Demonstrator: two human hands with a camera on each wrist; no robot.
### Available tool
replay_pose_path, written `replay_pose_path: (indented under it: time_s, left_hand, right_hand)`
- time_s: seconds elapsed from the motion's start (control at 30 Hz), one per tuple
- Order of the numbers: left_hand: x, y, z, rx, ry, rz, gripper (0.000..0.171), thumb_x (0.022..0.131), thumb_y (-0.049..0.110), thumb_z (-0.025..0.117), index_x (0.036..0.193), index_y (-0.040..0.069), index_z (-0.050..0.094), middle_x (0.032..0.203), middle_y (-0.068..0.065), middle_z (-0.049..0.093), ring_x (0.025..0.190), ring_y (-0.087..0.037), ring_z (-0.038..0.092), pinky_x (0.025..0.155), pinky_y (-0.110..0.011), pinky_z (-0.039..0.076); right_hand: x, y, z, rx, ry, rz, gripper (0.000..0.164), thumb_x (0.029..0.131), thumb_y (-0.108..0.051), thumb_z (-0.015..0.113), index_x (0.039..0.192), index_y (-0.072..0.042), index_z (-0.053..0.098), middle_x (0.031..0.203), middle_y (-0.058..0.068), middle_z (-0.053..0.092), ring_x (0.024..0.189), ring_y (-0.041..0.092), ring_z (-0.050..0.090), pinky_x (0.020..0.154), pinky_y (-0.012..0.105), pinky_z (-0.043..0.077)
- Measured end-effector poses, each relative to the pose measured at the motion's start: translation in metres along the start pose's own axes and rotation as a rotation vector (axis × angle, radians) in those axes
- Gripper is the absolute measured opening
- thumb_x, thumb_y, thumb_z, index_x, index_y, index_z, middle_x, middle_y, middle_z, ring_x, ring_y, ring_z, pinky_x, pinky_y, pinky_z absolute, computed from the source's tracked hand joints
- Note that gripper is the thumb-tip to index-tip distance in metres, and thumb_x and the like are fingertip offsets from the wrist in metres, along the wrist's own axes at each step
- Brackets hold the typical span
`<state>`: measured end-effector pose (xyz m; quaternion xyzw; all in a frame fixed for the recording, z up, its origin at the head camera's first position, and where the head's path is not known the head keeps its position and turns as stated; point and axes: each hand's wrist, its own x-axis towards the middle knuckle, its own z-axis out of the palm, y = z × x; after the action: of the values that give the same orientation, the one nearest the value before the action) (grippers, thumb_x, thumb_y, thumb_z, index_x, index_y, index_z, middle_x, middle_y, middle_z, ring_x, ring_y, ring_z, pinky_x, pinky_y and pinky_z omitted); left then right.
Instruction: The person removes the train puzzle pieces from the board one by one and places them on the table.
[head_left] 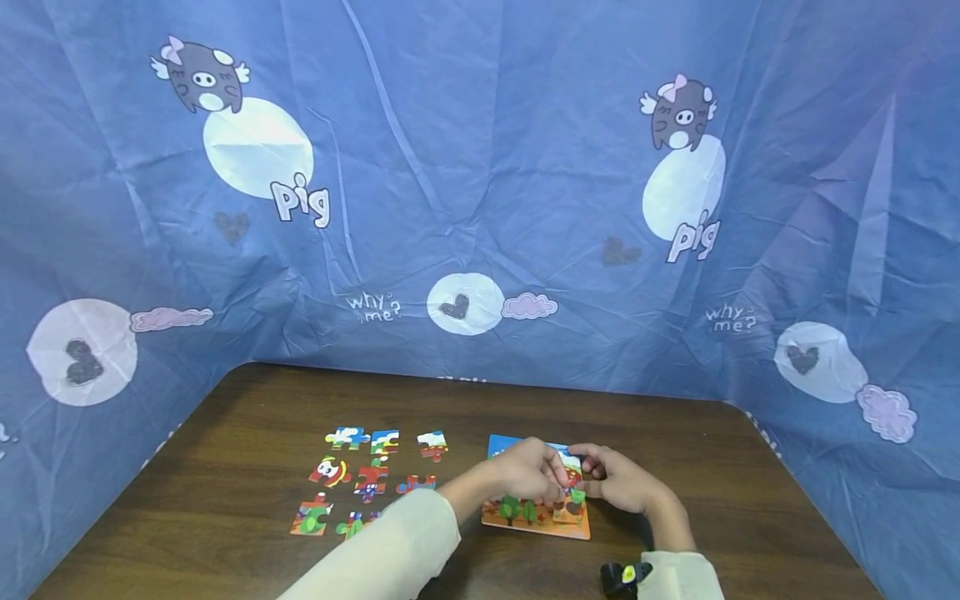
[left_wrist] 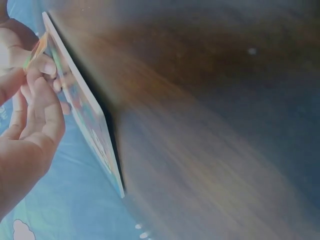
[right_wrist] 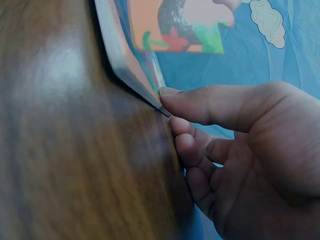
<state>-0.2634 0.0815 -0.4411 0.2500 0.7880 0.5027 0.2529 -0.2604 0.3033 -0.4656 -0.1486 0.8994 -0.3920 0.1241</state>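
In the head view my left hand (head_left: 528, 471) is over a jigsaw board (head_left: 517, 518) and pinches an orange puzzle piece (head_left: 570, 507) with green and brown on it. The right wrist view shows this puzzle piece (right_wrist: 187, 30) raised above the board (right_wrist: 127, 70), a left fingertip at its upper corner. My right hand (head_left: 626, 482) grips the board's right side. Its thumb (right_wrist: 200, 102) lies on the edge, with the other fingers curled beside it. In the left wrist view the left fingers (left_wrist: 45, 105) hold the piece beside the board (left_wrist: 85, 95); the fingers partly cover it.
Several loose puzzle pieces lie on the wooden table (head_left: 255, 467) left of the board, among them one with a white face (head_left: 328, 472). The left sleeve (head_left: 397, 542) overlaps the nearest ones. A blue printed cloth (head_left: 465, 208) hangs behind. A black device (head_left: 617, 579) sits at the right wrist.
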Motion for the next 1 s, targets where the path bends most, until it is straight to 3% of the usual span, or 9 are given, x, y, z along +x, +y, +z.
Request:
replay_pose_path:
  time_s: [0.27,0.6,0.8,1.0]
  left_hand:
    - [-0.009,-0.004,-0.005,-0.051,0.011,0.033,0.023,0.085,-0.011,0.066,0.104,0.003,0.066,0.075,-0.010,0.068,0.063,-0.019,0.060,0.058,-0.031,0.048]
    - [-0.028,-0.007,-0.019,-0.063,0.026,0.055,0.019,0.086,-0.006,0.068,0.102,0.004,0.069,0.076,-0.011,0.069,0.070,-0.025,0.068,0.065,-0.036,0.056]
    - [-0.041,-0.016,-0.030,-0.058,0.043,0.035,0.020,0.084,-0.005,0.069,0.101,0.006,0.070,0.076,-0.009,0.065,0.070,-0.026,0.067,0.061,-0.033,0.053]
    - [-0.056,-0.025,-0.042,-0.060,0.048,0.021,0.021,0.086,-0.004,0.070,0.105,0.004,0.069,0.079,-0.010,0.066,0.070,-0.023,0.066,0.067,-0.038,0.057]
  right_hand:
    - [0.000,0.003,-0.001,-0.006,0.004,-0.006,0.055,0.090,-0.007,0.074,0.141,0.000,0.054,0.105,0.009,0.053,0.095,0.024,0.049,0.081,0.038,0.042]
    - [0.001,0.003,0.000,-0.032,0.017,-0.015,0.054,0.089,-0.008,0.076,0.140,0.000,0.056,0.105,0.009,0.054,0.094,0.023,0.050,0.082,0.038,0.042]
    - [0.003,0.003,0.001,-0.033,0.022,0.023,0.054,0.090,-0.007,0.075,0.140,-0.002,0.056,0.105,0.009,0.054,0.093,0.022,0.049,0.081,0.038,0.042]
    - [0.003,0.002,0.002,-0.034,0.025,0.048,0.053,0.091,-0.006,0.074,0.141,-0.003,0.057,0.105,0.007,0.053,0.094,0.022,0.048,0.083,0.039,0.042]
